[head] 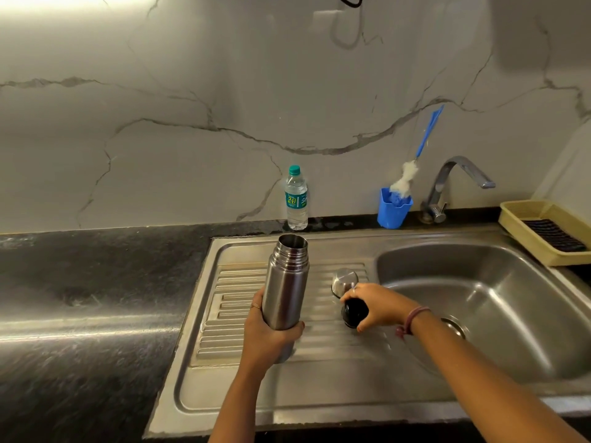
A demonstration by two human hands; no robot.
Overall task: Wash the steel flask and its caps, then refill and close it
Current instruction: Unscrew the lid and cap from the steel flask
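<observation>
The steel flask [287, 282] stands upright and uncapped over the ribbed drainboard [319, 346], its mouth open at the top. My left hand [267, 334] grips its lower body. My right hand [379, 306] holds the black inner cap [353, 311] just above the drainboard, to the right of the flask. The steel outer cap [343, 281] rests on the drainboard right behind that hand, partly hidden by my fingers.
A plastic water bottle [296, 199] stands on the counter behind the flask. A blue cup [393, 209] with a bottle brush [415, 155] sits beside the tap [460, 180]. The sink basin [499, 302] lies to the right, a beige tray [515, 225] at far right.
</observation>
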